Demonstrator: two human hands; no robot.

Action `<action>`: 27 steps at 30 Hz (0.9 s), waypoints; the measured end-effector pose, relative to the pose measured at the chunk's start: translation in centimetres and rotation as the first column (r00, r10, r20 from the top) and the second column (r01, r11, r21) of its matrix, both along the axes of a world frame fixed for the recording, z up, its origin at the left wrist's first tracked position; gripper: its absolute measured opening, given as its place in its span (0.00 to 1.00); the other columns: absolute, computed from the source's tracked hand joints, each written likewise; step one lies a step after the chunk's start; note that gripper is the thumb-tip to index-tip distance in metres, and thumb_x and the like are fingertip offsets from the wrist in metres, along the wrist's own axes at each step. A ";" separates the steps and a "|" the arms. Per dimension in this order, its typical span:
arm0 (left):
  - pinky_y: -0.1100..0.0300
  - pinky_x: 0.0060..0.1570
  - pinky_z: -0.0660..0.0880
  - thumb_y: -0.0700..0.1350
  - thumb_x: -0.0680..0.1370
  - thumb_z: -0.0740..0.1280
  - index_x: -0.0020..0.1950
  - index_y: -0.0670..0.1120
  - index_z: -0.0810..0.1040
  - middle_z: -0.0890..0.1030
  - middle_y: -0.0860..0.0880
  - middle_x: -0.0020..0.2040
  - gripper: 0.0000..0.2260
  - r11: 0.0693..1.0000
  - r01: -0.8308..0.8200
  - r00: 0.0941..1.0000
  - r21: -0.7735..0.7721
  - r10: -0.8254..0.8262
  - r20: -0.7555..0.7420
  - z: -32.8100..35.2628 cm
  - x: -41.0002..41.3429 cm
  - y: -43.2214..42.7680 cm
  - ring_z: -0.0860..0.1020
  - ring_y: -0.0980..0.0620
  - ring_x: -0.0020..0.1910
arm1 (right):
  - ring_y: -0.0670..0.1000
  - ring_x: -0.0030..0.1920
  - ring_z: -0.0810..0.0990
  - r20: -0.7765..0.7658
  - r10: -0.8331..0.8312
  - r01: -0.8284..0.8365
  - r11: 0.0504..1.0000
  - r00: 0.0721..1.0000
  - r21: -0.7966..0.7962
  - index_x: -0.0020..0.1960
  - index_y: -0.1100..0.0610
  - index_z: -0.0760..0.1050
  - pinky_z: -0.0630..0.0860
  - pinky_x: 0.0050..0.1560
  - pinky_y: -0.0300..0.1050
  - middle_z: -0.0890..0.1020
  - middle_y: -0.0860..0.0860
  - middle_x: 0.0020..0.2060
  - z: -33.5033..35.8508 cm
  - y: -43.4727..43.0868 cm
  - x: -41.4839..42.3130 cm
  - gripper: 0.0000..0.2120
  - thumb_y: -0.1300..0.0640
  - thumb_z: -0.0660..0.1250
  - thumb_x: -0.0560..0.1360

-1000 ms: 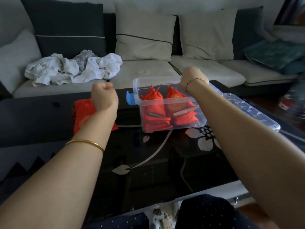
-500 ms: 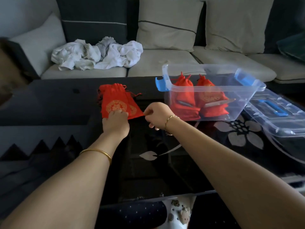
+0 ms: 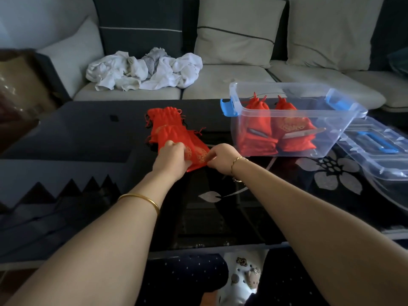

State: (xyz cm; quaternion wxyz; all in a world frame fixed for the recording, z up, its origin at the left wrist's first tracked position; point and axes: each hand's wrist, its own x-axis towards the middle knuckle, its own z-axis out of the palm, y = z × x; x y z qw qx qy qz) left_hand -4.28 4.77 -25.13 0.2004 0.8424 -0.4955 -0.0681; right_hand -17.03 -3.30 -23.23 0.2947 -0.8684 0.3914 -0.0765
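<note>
Nearest to you, your knees in dark dotted trousers point(image 3: 187, 277) sit under the edge of the black glass table point(image 3: 88, 133), with a white clog point(image 3: 245, 274) bearing small charms between them. Both your forearms reach out over the table, a gold bangle point(image 3: 141, 200) on the left wrist and a thin bracelet point(image 3: 237, 161) on the right. Your left hand point(image 3: 173, 160) rests on the near left part of the red pouch point(image 3: 194, 149), fingers curled down and gripping the cloth. Your right hand point(image 3: 220, 159) is just beside it, thumb and fingertips pressed together in a pinch on the pouch's near right corner. The pouch lies flat on the table, gold print up, its gathered drawstring neck pointing away from you. It overlaps a second red pouch point(image 3: 164, 119) lying just behind it. To the right, near your right hand, stands a clear plastic box point(image 3: 344, 129) with blue latches, and inside it more red pouches point(image 3: 258, 127) stand upright, side by side. The box's clear lid point(image 3: 379, 146), with a blue handle, lies on the table touching the box's right side. Beyond the table is a pale sofa point(image 3: 220, 85) with cushions, and a crumpled white cloth point(image 3: 143, 71) lies on its seat.
</note>
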 end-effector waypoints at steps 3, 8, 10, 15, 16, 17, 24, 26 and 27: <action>0.49 0.58 0.73 0.44 0.76 0.68 0.59 0.43 0.77 0.72 0.43 0.60 0.13 1.000 -0.020 0.999 0.005 0.020 0.034 -0.3 0.3 0.3 0.74 0.41 0.58 | 0.53 0.57 0.78 -0.038 0.030 -0.029 0.999 0.999 0.027 0.56 0.61 0.80 0.73 0.59 0.43 0.81 0.55 0.56 0.4 0.4 -0.1 0.12 0.63 0.64 0.75; 0.49 0.50 0.74 0.39 0.76 0.66 0.45 0.46 0.76 0.76 0.45 0.53 0.02 0.996 -0.024 0.999 -0.084 0.026 0.022 -0.3 -0.2 0.6 0.76 0.43 0.52 | 0.53 0.59 0.77 -0.032 0.048 -0.045 0.995 0.998 0.084 0.60 0.60 0.78 0.71 0.57 0.40 0.79 0.55 0.59 0.2 0.4 -0.4 0.14 0.63 0.65 0.75; 0.48 0.49 0.75 0.41 0.77 0.65 0.43 0.46 0.76 0.77 0.47 0.51 0.03 0.989 -0.054 0.997 -0.135 0.062 0.055 0.3 -0.3 0.6 0.76 0.45 0.50 | 0.51 0.56 0.77 -0.027 0.053 -0.049 0.989 0.998 0.139 0.59 0.61 0.78 0.70 0.52 0.35 0.79 0.55 0.55 0.0 0.1 -0.3 0.13 0.63 0.64 0.75; 0.60 0.49 0.70 0.43 0.75 0.69 0.43 0.48 0.77 0.78 0.53 0.46 0.02 0.960 0.130 0.977 -0.250 -0.167 -0.135 3.4 -1.8 0.1 0.76 0.54 0.49 | 0.49 0.32 0.69 0.175 -0.306 0.199 0.869 0.936 0.454 0.44 0.57 0.73 0.61 0.28 0.38 0.74 0.53 0.37 -0.1 -0.3 0.2 0.16 0.46 0.56 0.79; 0.62 0.49 0.70 0.44 0.74 0.70 0.43 0.48 0.78 0.78 0.54 0.45 0.02 0.956 0.185 0.958 -0.229 -0.227 -0.176 3.8 -2.3 0.3 0.76 0.55 0.48 | 0.50 0.33 0.71 0.223 -0.407 0.233 0.805 0.886 0.545 0.44 0.57 0.74 0.62 0.28 0.39 0.76 0.53 0.37 -0.3 -0.4 0.2 0.20 0.41 0.56 0.77; 0.62 0.48 0.70 0.44 0.74 0.71 0.43 0.47 0.79 0.78 0.54 0.44 0.02 0.953 0.227 0.942 -0.199 -0.267 -0.205 3.9 -2.9 0.5 0.76 0.55 0.47 | 0.51 0.33 0.74 0.266 -0.474 0.221 0.744 0.839 0.631 0.44 0.58 0.76 0.64 0.28 0.39 0.78 0.53 0.36 -0.5 -0.7 0.1 0.23 0.39 0.57 0.75; 0.59 0.50 0.74 0.47 0.73 0.71 0.50 0.45 0.80 0.80 0.51 0.49 0.08 0.965 0.089 0.928 -0.249 -0.171 -0.331 4.0 -2.9 1.3 0.78 0.53 0.50 | 0.53 0.36 0.78 0.413 -0.443 0.042 0.721 0.796 0.692 0.41 0.58 0.77 0.77 0.45 0.51 0.79 0.57 0.36 0.6 -0.1 -2.5 0.12 0.71 0.60 0.74; 0.54 0.59 0.72 0.52 0.72 0.71 0.62 0.45 0.75 0.76 0.47 0.60 0.21 0.931 -0.137 0.946 -0.340 0.021 -0.323 4.2 -1.7 1.3 0.75 0.49 0.60 | 0.51 0.37 0.77 0.440 -0.384 -0.005 0.750 0.812 0.662 0.41 0.57 0.76 0.77 0.41 0.47 0.79 0.55 0.36 1.1 -0.1 -3.5 0.13 0.71 0.59 0.75; 0.52 0.63 0.70 0.54 0.73 0.71 0.67 0.46 0.70 0.72 0.46 0.65 0.26 0.919 -0.188 0.930 -0.346 0.053 -0.365 4.4 -1.5 1.3 0.71 0.48 0.65 | 0.51 0.37 0.77 0.452 -0.356 -0.030 0.757 0.818 0.652 0.40 0.56 0.75 0.76 0.40 0.45 0.78 0.54 0.37 1.5 0.0 -4.2 0.13 0.71 0.59 0.75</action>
